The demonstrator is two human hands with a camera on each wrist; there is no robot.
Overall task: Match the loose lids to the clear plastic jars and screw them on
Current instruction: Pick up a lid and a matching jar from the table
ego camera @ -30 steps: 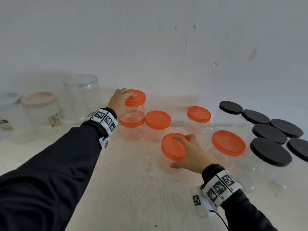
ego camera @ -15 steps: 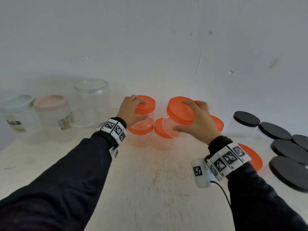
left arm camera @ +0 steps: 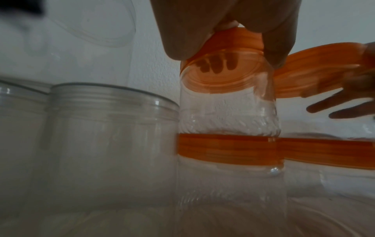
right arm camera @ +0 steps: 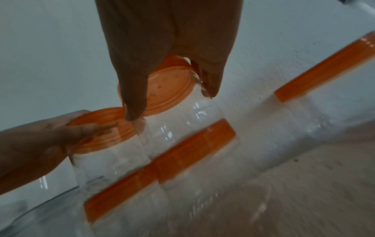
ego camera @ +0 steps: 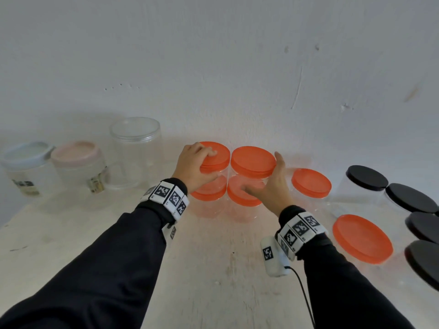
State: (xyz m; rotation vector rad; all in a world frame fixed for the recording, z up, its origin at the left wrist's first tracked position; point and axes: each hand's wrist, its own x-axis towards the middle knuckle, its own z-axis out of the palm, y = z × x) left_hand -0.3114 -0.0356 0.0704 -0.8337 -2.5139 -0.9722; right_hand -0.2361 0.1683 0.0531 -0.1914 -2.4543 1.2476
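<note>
**Two hands on stacked orange-lidded jars by the wall**

A person in black sleeves reaches across a pale table [ego camera: 213, 269] toward a white wall. Two stacks of clear jars stand side by side, touching, each two jars high, all with orange lids.

The left hand [ego camera: 194, 169] curls over the left top jar's orange lid [ego camera: 217, 155], fingers on top and thumb at the rim, gripping it.

The right hand [ego camera: 273, 186] holds the right top jar [ego camera: 247, 179] just below its orange lid [ego camera: 253, 161], thumb on one side of the clear wall and fingers spread on the other. This jar sits on the lower jar's lid [ego camera: 242, 198].

To the right stand two more orange-lidded jars [ego camera: 311, 184], then a cluster of black-lidded jars [ego camera: 367, 178]. To the left are a tall clear jar [ego camera: 136, 150], a pink-lidded jar [ego camera: 76, 157] and a blue-lidded one [ego camera: 26, 157].
</note>
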